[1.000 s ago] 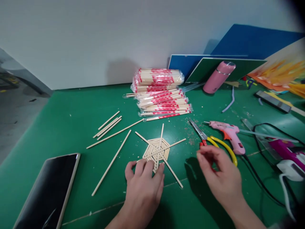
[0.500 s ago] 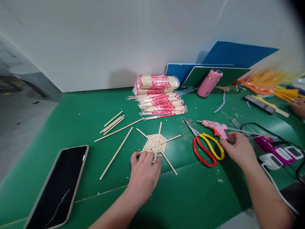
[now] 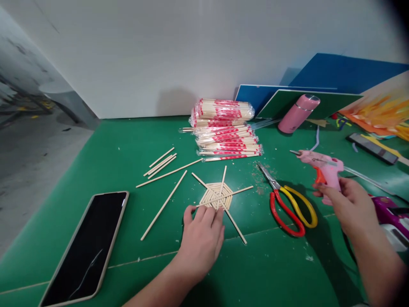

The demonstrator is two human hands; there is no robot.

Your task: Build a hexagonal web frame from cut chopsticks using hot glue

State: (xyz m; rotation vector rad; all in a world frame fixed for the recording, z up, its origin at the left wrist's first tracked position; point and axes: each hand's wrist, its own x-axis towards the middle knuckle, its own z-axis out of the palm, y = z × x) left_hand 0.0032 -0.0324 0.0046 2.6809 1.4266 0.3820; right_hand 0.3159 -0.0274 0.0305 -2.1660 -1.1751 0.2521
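Observation:
My left hand (image 3: 204,238) lies over the near side of a web of chopsticks (image 3: 220,195), its fingers curled down on the near sticks. The web has crossed long sticks with short pieces set in rings around the middle. The fingertips' hold is partly hidden. At the right, my right hand (image 3: 354,209) is closed around the handle of a pink hot glue gun (image 3: 332,172), raised off the table with its nozzle pointing left. Scissors (image 3: 287,204) with one red and one yellow handle lie between the two hands, blades partly open.
Loose chopsticks (image 3: 164,204) and short cut pieces (image 3: 162,165) lie left of the web. A phone (image 3: 86,247) is at the left. Wrapped chopsticks (image 3: 226,128) are piled behind, near a pink bottle (image 3: 298,114) and leaning boards (image 3: 345,76). A purple power strip (image 3: 386,209) sits at right.
My right hand has picked up the glue gun from the table and moved it right. My left hand stays on the web. The view has shifted so things appear further right.

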